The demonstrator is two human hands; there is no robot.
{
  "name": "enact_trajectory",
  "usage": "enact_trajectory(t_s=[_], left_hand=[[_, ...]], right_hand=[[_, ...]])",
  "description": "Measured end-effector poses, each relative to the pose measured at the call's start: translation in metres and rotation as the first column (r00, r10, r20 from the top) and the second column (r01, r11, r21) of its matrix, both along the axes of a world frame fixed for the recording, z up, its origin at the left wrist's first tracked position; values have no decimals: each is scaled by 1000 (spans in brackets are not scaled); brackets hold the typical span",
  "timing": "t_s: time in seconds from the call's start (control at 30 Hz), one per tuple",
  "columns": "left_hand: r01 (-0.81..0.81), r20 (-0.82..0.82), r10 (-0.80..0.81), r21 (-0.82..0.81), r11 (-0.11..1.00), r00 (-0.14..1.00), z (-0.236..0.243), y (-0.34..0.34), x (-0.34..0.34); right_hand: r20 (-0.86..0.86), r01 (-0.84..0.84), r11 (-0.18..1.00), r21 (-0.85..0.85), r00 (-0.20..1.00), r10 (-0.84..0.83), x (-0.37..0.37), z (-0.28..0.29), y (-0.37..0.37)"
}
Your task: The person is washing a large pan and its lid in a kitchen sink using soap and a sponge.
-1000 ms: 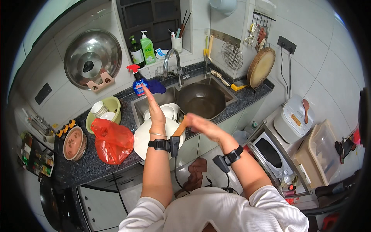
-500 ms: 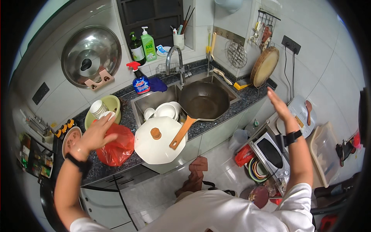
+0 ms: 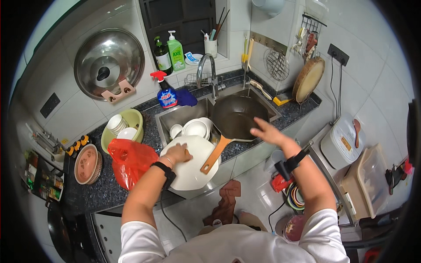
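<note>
My left hand (image 3: 176,154) is closed round the wooden knob of a white, faceted pot lid (image 3: 197,175), which lies at the front edge of the sink. Its fingers partly hide the knob. Over the right front rim of a dark deep frying pan (image 3: 239,116) hovers my right hand (image 3: 268,132), empty, with its fingers apart. The pan rests across the right part of the sink, and its wooden handle (image 3: 215,155) points toward me over the lid. White bowls and dishes (image 3: 195,128) are stacked in the sink just behind the lid.
Left of the lid lies a red plastic bag (image 3: 131,162), beside a green basin (image 3: 139,120) with white bowls. A tap (image 3: 214,79) rises behind the sink. A spray bottle (image 3: 166,94) stands at the back. Down to the right is a rice cooker (image 3: 340,144).
My left hand has moved right from above the red bag onto the lid's knob. My right hand has come left and down to the pan's rim.
</note>
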State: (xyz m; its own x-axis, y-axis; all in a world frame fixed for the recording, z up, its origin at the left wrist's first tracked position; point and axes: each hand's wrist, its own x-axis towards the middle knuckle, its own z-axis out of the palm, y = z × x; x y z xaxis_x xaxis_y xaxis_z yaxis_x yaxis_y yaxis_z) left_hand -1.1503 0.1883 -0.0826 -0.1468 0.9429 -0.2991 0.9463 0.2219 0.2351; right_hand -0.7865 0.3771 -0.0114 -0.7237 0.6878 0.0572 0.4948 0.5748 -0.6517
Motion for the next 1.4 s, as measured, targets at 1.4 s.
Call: enact_trajectory(t_s=[1.4], left_hand=[[-594, -6, 610, 213, 775, 793, 83, -408, -128]], right_hand=[[-115, 213, 870, 444, 977, -180, -49, -80, -55]])
